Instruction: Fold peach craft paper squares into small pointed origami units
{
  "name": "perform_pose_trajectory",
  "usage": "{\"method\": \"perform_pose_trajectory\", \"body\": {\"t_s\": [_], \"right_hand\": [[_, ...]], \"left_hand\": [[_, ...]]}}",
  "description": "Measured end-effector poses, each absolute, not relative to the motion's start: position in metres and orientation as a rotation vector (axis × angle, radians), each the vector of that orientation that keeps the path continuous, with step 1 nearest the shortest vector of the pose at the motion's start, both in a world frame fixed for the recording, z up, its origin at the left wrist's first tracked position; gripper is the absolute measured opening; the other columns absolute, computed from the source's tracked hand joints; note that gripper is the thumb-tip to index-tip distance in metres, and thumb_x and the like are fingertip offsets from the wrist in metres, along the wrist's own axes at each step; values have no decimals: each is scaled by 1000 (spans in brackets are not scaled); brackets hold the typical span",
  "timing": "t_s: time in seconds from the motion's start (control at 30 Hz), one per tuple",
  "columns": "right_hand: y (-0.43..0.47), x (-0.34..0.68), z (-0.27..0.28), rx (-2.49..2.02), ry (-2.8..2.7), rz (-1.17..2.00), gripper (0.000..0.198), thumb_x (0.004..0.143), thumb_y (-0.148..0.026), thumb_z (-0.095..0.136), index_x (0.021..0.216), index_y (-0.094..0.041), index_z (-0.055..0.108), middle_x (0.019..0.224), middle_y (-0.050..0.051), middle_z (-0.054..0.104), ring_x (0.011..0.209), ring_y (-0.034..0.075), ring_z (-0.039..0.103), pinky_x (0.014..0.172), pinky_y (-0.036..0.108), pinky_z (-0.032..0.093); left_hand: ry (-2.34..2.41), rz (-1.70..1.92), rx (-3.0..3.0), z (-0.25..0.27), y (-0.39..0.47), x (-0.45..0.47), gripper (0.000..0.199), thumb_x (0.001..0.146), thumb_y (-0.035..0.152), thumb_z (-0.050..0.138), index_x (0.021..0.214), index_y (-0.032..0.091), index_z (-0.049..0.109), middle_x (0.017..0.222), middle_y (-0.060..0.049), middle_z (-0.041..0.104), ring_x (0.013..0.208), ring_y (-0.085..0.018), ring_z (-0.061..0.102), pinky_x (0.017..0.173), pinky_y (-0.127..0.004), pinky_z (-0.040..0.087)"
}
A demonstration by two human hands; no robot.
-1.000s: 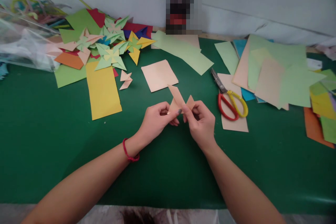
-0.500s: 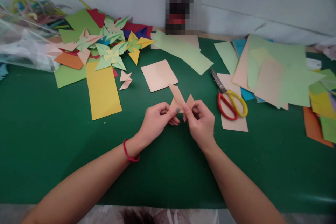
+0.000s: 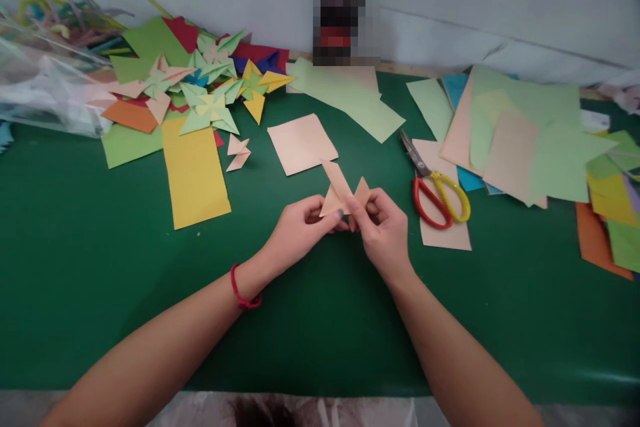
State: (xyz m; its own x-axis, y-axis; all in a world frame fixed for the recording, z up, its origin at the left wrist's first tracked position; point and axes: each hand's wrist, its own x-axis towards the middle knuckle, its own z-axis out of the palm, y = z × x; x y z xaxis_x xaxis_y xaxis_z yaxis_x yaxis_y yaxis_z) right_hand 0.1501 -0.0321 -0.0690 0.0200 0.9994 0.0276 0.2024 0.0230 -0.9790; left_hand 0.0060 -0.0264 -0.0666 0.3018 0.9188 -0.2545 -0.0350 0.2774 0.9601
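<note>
Between my two hands is a small folded piece of peach paper point(image 3: 336, 188), with pointed flaps sticking up. My left hand point(image 3: 307, 220) pinches its lower left edge, thumb on top and fingers curled beneath. On the right side my right hand point(image 3: 383, 223) grips it with the thumb pressed on the fold. Just beyond lies a stack of square peach paper point(image 3: 303, 143). A small folded peach piece point(image 3: 239, 153) rests to the left of the stack. To the right, scissors point(image 3: 430, 177) with one red and one yellow handle lie on a peach sheet point(image 3: 445, 237).
Folded paper stars point(image 3: 213, 107) and coloured sheets are heaped at the back left, beside a clear plastic bag point(image 3: 50, 80). A yellow sheet point(image 3: 197, 177) lies in front of them. Overlapping green and peach sheets point(image 3: 560, 160) cover the right side of the green table point(image 3: 320, 333).
My left thumb and fingers have shifted slightly right along the lower edge of the folded paper. My right hand keeps its grip; the paper has barely moved.
</note>
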Motion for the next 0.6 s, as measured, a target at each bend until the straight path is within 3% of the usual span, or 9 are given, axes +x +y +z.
{"method": "perform_pose_trajectory", "body": {"t_s": [0.1, 0.3, 0.6], "right_hand": [[-33, 149, -70, -1322, -1363, 1119, 18, 84, -31, 56, 71, -19, 49, 53, -5, 51, 48, 8, 47, 48, 22, 37], [-34, 147, -72, -1334, -1405, 1074, 18, 84, -30, 56, 71, -19, 50, 53, -6, 49, 46, 7, 43, 46, 21, 34], [-35, 147, -72, -1340, -1407, 1060, 17, 84, -29, 56, 71, -20, 50, 54, -6, 51, 47, 7, 46, 48, 21, 36]], "left_hand": [[1069, 851, 1125, -67, -26, 5, 21, 80, 32, 60, 88, 13, 62, 84, -4, 67, 77, -14, 64, 70, -25, 51], [1002, 890, 1122, -69, -25, 4, 21, 84, 32, 55, 78, 13, 60, 70, -2, 63, 64, -11, 62, 63, -22, 51], [1026, 908, 1133, -70, -25, 5, 22, 82, 34, 57, 72, 14, 56, 71, -2, 64, 67, -12, 64, 66, -24, 52]]}}
